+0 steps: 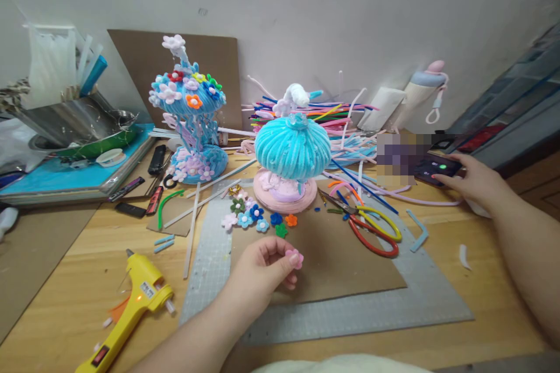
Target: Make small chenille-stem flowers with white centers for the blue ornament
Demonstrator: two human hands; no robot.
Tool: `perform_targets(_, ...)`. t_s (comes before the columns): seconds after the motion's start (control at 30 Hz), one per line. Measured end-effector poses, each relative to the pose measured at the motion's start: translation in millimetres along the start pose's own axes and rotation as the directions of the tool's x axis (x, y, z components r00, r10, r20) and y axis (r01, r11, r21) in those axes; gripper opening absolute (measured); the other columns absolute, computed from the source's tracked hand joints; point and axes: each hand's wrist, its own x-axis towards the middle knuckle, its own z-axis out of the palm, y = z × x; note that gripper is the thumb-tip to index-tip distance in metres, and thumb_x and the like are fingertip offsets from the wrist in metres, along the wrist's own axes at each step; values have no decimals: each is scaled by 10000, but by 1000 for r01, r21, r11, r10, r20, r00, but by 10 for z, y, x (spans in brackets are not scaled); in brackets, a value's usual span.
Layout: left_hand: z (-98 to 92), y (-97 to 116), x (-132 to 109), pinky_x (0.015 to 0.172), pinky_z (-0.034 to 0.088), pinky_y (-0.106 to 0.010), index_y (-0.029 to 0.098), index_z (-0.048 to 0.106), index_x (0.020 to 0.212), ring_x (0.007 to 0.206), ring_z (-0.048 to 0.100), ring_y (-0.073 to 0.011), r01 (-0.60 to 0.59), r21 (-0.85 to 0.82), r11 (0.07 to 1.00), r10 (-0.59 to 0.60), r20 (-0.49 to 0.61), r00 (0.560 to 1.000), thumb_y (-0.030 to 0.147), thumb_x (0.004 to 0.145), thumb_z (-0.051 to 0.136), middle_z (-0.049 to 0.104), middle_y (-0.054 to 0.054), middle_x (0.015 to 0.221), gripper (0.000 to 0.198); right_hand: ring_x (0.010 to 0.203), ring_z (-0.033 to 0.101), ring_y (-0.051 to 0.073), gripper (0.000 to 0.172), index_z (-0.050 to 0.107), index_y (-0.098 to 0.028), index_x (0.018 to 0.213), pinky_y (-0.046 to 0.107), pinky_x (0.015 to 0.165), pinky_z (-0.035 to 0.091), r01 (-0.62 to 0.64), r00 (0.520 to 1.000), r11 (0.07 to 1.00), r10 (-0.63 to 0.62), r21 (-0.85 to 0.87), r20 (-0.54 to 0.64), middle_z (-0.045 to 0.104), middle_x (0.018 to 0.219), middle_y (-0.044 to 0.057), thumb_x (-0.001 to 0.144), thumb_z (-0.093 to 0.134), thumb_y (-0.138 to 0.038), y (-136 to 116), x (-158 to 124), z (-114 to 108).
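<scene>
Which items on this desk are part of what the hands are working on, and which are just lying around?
In hand: pink flower pinched by the left hand; small flowers on the cardboard; blue dome on its pink base; phone under the right hand.
Lying about: yellow glue gun; scissors; pipe-cleaner pile; flower-covered model at the back left.

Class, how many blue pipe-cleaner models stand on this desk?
2. One flower-covered model stands back left; one plain model on a pink base stands mid-desk, beyond the left hand pinching a pink flower.
</scene>
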Motion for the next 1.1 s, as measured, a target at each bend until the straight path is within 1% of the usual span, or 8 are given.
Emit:
perform_targets(0.17,8,29,-16,489,448,-211,123,553,655,468,516,-61,1,16,1000,-1,0,1000,465,520,774,601,7,621,429,678,577,179,570,606,-69,1098,276,581,392,21,989,1000,-18,-18,146,661,923,170,586,775,-257,71,50,50)
perform_targets(0.3,13,27,-10,477,442,-211,124,555,653,467,518,-67,15,23,1000,-15,6,1000,478,513,771,596,8,612,438,1003,516,339,607,552,-40,1170,412,689,375,-32,999,996,36,-89,39,554,1092,312,651,724,-304,-155,62,-24)
perform_targets(0.43,-5,-2,9,468,426,-195,122,567,677,462,519,-58,18,27,999,-18,2,1000,464,558,751,609,5,641,406,1025,517,285,313,608,-90,1051,386,840,366,116,956,988,-84,98,-281,595,1002,226,762,593,-211,-912,-255,-352)
perform_targets(0.53,-26,-11,21,464,419,-188,126,572,698,460,512,-53,11,19,1000,-11,-11,1000,447,580,742,610,9,656,383,880,580,205,169,607,-178,964,310,789,427,382,918,840,-298,385,-262,628,919,104,827,509,-199,-1684,-826,-766)
perform_targets(0.7,-38,19,19,467,413,-186,130,569,707,464,509,-56,-7,13,1000,7,-3,1000,431,587,739,602,17,646,365,921,574,178,238,538,-229,1073,287,782,458,439,559,528,-794,727,239,616,1019,44,844,494,-178,-2551,-1847,-1169)
perform_targets(0.77,-37,25,15,468,414,-190,129,569,704,465,509,-63,-10,7,1000,10,3,1000,436,581,739,587,23,610,372,828,577,154,178,548,-216,982,264,733,457,366,509,467,-824,805,247,621,922,36,879,421,-144,-2650,-2075,-1106)
perform_targets(0.97,-36,-8,34,457,412,-198,125,574,695,461,497,-68,-19,15,1000,18,19,1000,470,584,724,581,11,609,392,747,580,140,121,542,-208,933,246,680,445,238,600,476,-758,847,257,620,824,17,894,442,-153,-2604,-2169,-768)
perform_targets(1.1,-22,-18,43,446,405,-193,122,563,688,457,487,-65,-16,34,999,17,-14,1000,477,572,723,578,10,606,407,751,576,133,108,546,-199,885,234,680,438,277,534,435,-811,857,239,619,811,12,889,454,-142,-2590,-2098,-742)
